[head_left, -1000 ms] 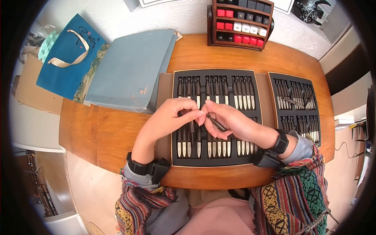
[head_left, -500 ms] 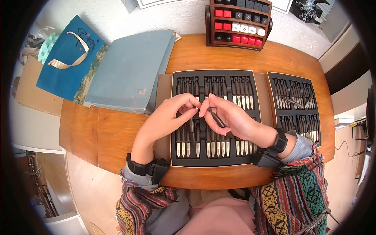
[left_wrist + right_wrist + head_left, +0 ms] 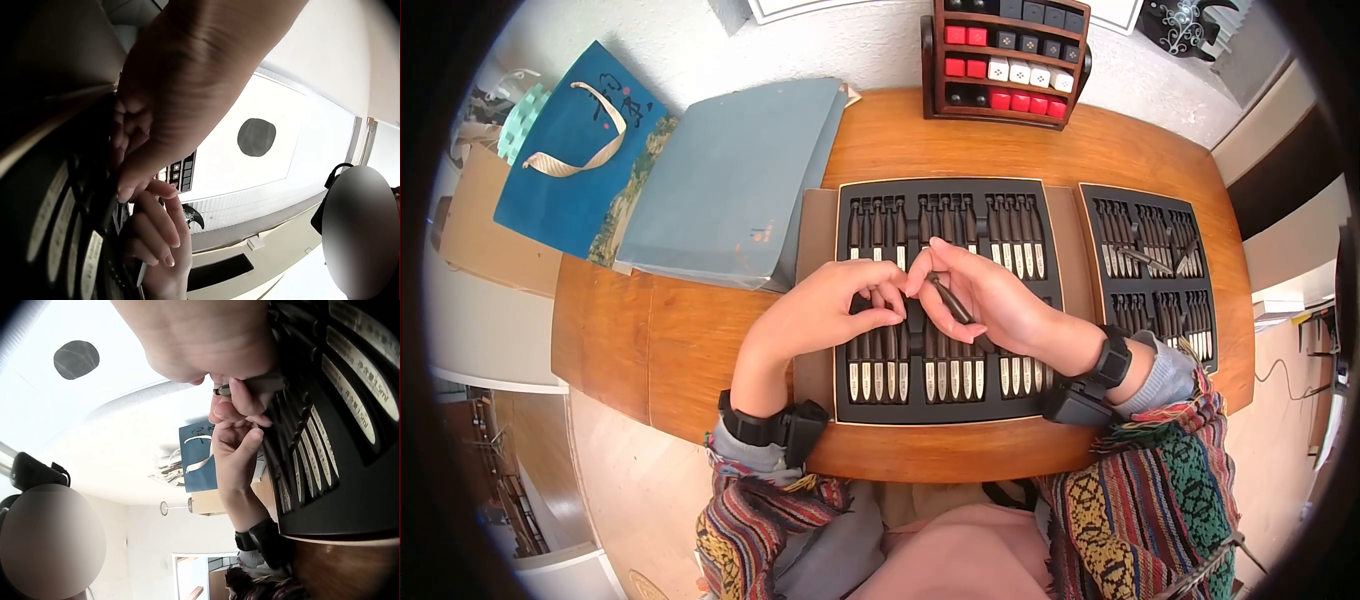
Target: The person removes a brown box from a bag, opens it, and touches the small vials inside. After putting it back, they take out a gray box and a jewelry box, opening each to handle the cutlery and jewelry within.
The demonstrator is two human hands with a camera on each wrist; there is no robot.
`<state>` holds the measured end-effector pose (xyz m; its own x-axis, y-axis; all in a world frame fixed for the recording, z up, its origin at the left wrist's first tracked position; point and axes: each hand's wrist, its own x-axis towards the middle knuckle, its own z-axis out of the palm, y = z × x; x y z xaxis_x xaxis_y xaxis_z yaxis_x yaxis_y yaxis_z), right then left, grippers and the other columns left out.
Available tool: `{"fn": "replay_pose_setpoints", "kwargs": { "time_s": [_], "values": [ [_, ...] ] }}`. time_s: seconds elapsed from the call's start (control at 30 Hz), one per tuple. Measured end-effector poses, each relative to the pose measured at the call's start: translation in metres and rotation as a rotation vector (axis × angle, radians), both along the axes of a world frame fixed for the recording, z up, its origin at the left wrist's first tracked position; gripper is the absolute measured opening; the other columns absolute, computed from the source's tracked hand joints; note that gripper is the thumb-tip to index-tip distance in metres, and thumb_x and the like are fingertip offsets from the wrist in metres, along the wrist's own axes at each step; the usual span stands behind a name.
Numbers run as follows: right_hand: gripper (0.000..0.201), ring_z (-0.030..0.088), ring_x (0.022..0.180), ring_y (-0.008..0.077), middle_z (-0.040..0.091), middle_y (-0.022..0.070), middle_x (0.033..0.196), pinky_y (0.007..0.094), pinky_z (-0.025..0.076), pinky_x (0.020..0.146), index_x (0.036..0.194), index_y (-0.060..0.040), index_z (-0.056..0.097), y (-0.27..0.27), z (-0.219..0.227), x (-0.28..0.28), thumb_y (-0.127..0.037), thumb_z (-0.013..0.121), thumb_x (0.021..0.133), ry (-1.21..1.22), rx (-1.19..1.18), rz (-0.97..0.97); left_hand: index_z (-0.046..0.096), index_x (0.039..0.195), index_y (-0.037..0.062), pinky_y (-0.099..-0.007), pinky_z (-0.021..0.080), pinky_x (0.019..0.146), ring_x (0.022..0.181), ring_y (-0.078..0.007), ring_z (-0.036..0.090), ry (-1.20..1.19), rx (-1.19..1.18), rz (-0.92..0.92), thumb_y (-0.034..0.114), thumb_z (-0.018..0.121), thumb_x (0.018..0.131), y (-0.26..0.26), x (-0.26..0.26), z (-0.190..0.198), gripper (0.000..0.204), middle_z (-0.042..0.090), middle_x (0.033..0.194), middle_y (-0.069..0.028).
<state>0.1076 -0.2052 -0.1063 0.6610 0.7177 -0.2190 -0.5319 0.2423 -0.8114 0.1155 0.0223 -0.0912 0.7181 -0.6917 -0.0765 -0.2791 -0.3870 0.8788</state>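
Observation:
In the head view the left hand [image 3: 820, 305] is over the left part of a black tray [image 3: 1000, 411] of dark tubes with pale labels. Its fingers are loosely bent, with its thumb apart and nothing visible between them. The right hand [image 3: 1010, 305] grips a dark tube [image 3: 952, 302] slantwise against its curled fingers, above the tray's middle. Both hands' fingertips are close together; whether they touch is unclear. The right wrist view shows a metallic tube end [image 3: 222, 391] at the right hand's fingers [image 3: 245, 400]. Labelled tubes [image 3: 91, 262] are below the left hand [image 3: 181, 94].
A second tray [image 3: 1212, 350], with loose tubes lying across it, is at the right. A large blue-grey folder [image 3: 720, 180] and a blue bag [image 3: 550, 200] stand at the left. At the back is a wooden rack [image 3: 927, 70] of red, black and white cubes.
The tube that hung under the left hand now lines up with the others in the lower left row. The left thumb has moved away from its fingers. The right hand keeps its tube.

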Motion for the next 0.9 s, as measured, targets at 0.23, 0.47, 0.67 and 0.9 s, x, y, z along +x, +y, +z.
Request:
{"fn": "replay_pose_setpoints", "kwargs": {
  "time_s": [0.23,0.47,0.67,0.9],
  "values": [
    [0.051,0.037,0.046,0.0104,0.047,0.0032,0.063,0.0225,0.024,0.042,0.102,-0.0065,0.056,-0.001,-0.001,0.001,-0.044,0.021,0.107,-0.002,-0.004,0.013,0.059,0.102,0.0027,-0.0332,0.045,0.077,0.082,-0.0209,0.052,-0.131,0.058,-0.005,0.012,0.083,0.071,-0.002,-0.001,0.0,0.041,0.054,0.093,-0.0061],
    [0.052,0.037,0.046,0.0104,0.047,0.0031,0.063,0.0225,0.024,0.043,0.102,-0.0064,0.056,-0.001,0.0,0.002,-0.044,0.021,0.107,0.005,-0.023,0.011,0.058,0.115,0.0043,-0.0396,0.041,0.09,0.101,-0.0307,0.048,-0.317,0.182,-0.035,0.021,0.085,0.068,-0.002,-0.006,-0.003,0.056,0.053,0.104,-0.0097],
    [0.052,0.036,0.046,0.0103,0.046,0.0029,0.063,0.0223,0.023,0.043,0.102,-0.0061,0.056,-0.001,-0.002,0.002,-0.044,0.021,0.107,-0.001,-0.011,0.013,0.054,0.119,0.0037,-0.039,0.039,0.091,0.101,-0.0303,0.046,-0.378,0.223,-0.032,0.026,0.086,0.066,-0.003,-0.009,-0.01,0.066,0.049,0.105,-0.0097],
    [0.051,0.035,0.042,0.0104,0.045,0.0032,0.058,0.0218,0.025,0.039,0.099,-0.0058,0.056,0.002,0.001,0.001,-0.045,0.023,0.107,0.01,-0.015,-0.018,0.053,0.109,0.0037,-0.039,0.038,0.089,0.099,-0.0312,0.043,-0.305,0.271,0.015,0.029,0.088,0.062,-0.008,-0.01,-0.006,0.063,0.047,0.1,-0.0093]
  ]
}}
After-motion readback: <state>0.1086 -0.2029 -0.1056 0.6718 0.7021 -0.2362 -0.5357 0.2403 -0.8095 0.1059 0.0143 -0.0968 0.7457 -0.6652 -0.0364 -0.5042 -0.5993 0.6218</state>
